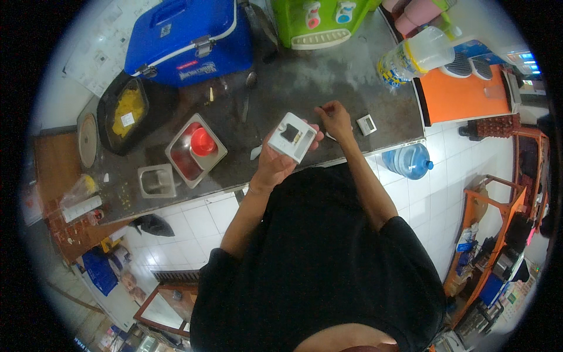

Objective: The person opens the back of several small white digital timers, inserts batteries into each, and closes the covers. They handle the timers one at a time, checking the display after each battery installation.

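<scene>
Head view: left hand (277, 164) grips one white square device (294, 139) over desk (328, 76), near front edge. Right hand (338, 121) curled beside; cannot tell whether holding anything. One small white module (366, 125) farther right. Two steel pans (183, 158) left. Desk surface stretches to green dispenser (325, 22).

In front of you, a blue cooler box (220, 58) is showing white letters (198, 73) and a little red label (187, 64) on its front, and a small pale sticker (165, 29) is sitting on its lid. To your left, a white square (127, 119) is lying on the yellow stuff (130, 101), and its marks are looking too tiny to read. To your right, a clear tub (431, 51) is wearing blurry yellow and blue print (394, 66).
</scene>
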{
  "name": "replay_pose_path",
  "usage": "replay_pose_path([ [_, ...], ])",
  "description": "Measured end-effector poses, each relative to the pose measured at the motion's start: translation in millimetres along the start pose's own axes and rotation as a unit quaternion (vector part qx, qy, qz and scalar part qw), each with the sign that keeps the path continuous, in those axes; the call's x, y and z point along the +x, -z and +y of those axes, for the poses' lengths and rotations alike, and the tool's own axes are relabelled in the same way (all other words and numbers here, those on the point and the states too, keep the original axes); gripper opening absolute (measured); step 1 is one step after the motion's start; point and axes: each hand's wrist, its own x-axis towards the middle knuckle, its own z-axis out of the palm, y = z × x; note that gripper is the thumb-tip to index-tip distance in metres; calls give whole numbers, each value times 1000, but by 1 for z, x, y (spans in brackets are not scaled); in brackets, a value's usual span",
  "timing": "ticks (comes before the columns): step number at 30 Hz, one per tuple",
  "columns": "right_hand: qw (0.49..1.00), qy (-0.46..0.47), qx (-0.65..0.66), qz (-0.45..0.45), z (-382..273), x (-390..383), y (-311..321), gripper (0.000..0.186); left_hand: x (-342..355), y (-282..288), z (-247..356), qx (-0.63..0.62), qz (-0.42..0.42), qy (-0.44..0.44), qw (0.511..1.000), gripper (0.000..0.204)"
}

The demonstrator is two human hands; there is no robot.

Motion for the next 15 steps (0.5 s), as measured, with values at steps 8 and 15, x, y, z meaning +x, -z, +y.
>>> replay_pose_path([
  [8, 904, -19, 423, -55, -76, -45, 105, 26, 18, -31, 27, 106, -28, -66, 992, 74],
  [15, 857, 144, 491, 57, -170, -121, 156, 23, 31, -68, 23, 227, -6, -140, 964, 85],
])
